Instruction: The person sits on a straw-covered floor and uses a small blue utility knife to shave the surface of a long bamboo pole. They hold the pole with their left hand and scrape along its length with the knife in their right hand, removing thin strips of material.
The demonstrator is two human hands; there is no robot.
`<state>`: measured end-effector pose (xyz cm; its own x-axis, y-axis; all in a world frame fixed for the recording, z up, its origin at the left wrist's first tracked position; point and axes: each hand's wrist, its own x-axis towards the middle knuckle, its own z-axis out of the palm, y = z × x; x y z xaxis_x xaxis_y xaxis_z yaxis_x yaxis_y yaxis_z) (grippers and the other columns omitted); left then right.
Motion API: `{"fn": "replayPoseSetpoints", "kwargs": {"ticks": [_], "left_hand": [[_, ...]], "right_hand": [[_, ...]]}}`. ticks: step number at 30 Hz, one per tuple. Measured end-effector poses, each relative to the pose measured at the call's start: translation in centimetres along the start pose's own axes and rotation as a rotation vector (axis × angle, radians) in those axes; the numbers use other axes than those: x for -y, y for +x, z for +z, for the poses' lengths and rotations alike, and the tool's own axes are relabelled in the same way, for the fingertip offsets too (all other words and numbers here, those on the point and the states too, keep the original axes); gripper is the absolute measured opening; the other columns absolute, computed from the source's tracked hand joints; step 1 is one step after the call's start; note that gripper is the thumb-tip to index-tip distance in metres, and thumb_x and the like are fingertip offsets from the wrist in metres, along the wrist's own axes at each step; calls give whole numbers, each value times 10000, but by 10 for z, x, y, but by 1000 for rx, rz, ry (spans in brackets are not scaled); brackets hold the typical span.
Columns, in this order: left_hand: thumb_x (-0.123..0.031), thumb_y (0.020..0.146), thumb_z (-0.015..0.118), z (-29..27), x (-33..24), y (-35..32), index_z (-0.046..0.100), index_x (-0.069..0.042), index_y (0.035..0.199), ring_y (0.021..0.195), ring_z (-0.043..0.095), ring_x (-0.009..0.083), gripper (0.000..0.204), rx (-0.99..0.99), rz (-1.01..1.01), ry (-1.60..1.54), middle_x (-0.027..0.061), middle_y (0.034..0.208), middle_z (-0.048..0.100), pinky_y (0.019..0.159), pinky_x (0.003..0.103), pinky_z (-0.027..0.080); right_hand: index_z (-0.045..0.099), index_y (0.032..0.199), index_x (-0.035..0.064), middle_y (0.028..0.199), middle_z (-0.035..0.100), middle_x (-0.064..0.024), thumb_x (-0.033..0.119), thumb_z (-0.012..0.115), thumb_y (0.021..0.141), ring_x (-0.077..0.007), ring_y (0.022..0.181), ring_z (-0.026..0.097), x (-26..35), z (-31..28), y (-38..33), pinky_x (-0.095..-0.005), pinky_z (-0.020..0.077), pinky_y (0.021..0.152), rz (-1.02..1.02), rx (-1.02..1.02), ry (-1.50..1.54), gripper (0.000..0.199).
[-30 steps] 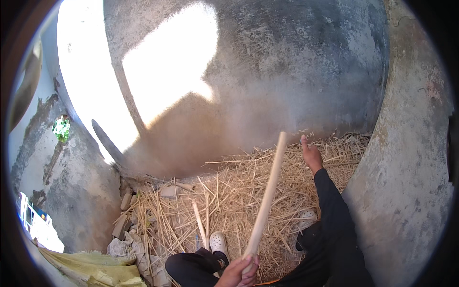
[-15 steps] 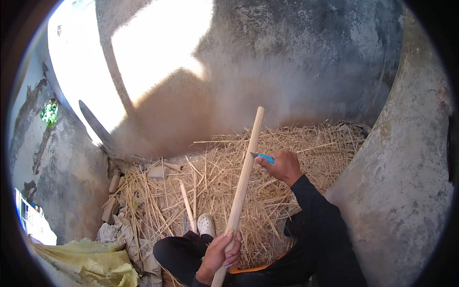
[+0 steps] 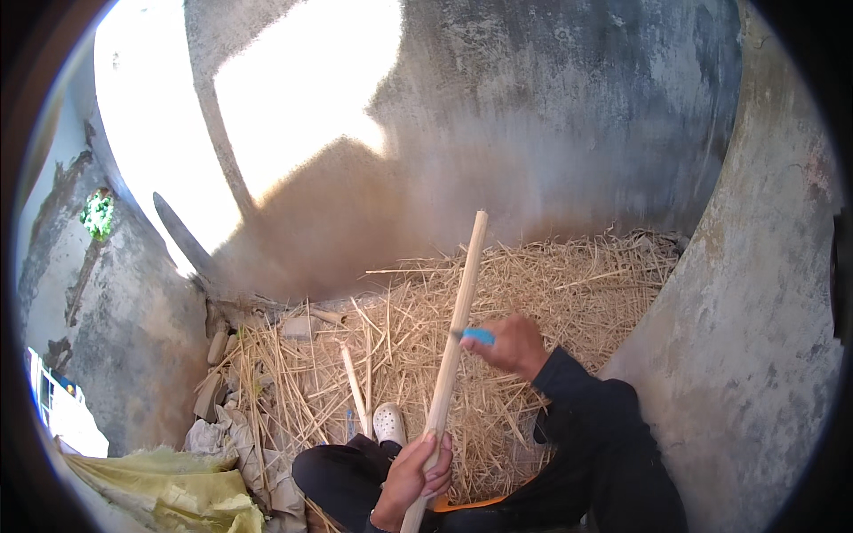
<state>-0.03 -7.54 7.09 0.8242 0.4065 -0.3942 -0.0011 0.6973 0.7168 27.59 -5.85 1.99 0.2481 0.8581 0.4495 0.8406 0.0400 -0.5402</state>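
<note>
A long pale wooden stick (image 3: pixel 454 342) slants up and away from me, its far end raised over the straw. Near its lower end, my left hand (image 3: pixel 419 468) is closed around it. My right hand (image 3: pixel 514 345) grips a small blue-handled knife (image 3: pixel 478 336), somewhat smeared by motion. The knife's short dark blade meets the right side of the stick, about midway along. Most of the handle is hidden inside my fingers.
Loose straw-like shavings (image 3: pixel 569 293) cover the floor. Another pale stick (image 3: pixel 354 382) stands near a light clog (image 3: pixel 389 424). A yellowish sack (image 3: pixel 164 493) lies at lower left, with wood pieces (image 3: pixel 211 395) behind it. Concrete walls (image 3: pixel 551 107) close in behind and at right (image 3: pixel 755 338).
My right hand has drawn the knife down along the stick toward me. The left hand keeps its hold, and the stick's far end sits slightly lower in the picture.
</note>
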Motion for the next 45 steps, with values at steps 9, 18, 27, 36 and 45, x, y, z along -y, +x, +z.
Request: {"fn": "replayPoseSetpoints", "kwargs": {"ticks": [9, 18, 27, 36, 45], "left_hand": [[-330, 1058, 315, 12, -7, -1, 457, -68, 1043, 403, 292, 65, 299, -35, 23, 67, -21, 610, 346, 406, 218, 314], [-328, 1057, 315, 10, 1, -11, 457, -54, 1050, 391, 277, 71, 309, -21, 8, 14, -13, 612, 344, 395, 222, 310], [-357, 1043, 353, 19, 5, -12, 453, -44, 1058, 404, 278, 67, 329, -11, -26, 69, -21, 610, 339, 397, 225, 297], [-328, 1055, 337, 21, 15, -4, 452, -67, 1040, 414, 289, 80, 286, 119, -99, 12, -21, 603, 346, 412, 228, 321], [-345, 1050, 335, 16, 16, 18, 462, -65, 1045, 403, 280, 80, 307, 55, -170, 1, -20, 607, 334, 410, 237, 308]], "right_hand": [[553, 518, 110, 439, 490, -63, 805, 480, 785, -248, 397, 528, -6, 3, 1, -384, 411, 413, -64, -100, -42, 748], [588, 544, 85, 426, 481, -90, 799, 403, 830, -259, 408, 547, -9, 3, 0, -405, 434, 427, 62, -53, -15, 791], [589, 538, 100, 420, 482, -70, 829, 422, 794, -252, 402, 549, -75, -18, 40, -401, 430, 419, 34, -205, -190, 791], [580, 524, 71, 456, 500, -124, 834, 403, 794, -328, 464, 568, -150, -56, 66, -456, 446, 465, 264, -314, -320, 829], [628, 573, 56, 542, 578, -153, 841, 401, 786, -345, 546, 615, -170, -32, 53, -464, 480, 511, 362, -297, -374, 844]]}}
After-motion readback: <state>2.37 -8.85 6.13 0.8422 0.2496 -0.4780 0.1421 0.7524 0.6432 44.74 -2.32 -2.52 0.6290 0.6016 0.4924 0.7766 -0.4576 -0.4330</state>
